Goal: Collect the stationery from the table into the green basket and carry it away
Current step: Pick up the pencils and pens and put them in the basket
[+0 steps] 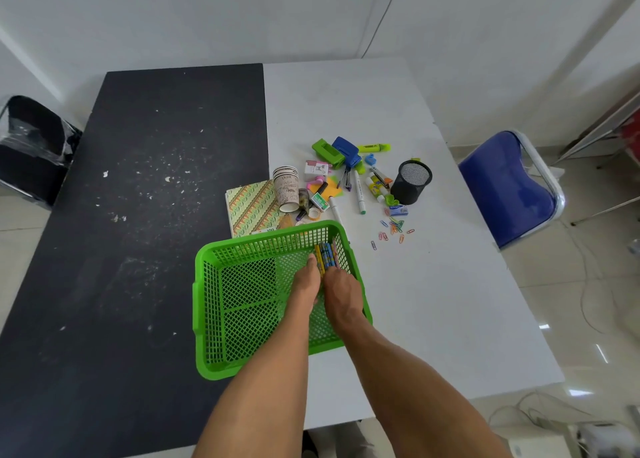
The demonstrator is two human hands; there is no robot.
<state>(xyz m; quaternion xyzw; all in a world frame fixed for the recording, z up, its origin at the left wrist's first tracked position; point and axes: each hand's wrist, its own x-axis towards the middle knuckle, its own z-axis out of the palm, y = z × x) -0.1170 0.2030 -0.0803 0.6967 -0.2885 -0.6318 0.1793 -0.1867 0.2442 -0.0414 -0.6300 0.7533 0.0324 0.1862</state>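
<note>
The green basket (214, 284) sits near the table's front, straddling the black and white halves. Both my hands are inside it at its right side, side by side. My left hand (306, 281) and my right hand (341, 293) are closed around a bundle of patterned pencils (325, 255) that lies against the basket's right wall. Beyond the basket lies the stationery pile: a patterned notebook (251, 208), stacked paper cups (286, 187), a green hole punch (327, 153), a blue stapler (346, 149), markers (359, 194), a black mesh pen cup (412, 180) and scattered paper clips (393, 229).
The table is half black (138, 215), half white (433, 302). A blue chair (505, 187) stands at the right side, a black chair (31, 146) at the far left. Cables lie on the floor at the right.
</note>
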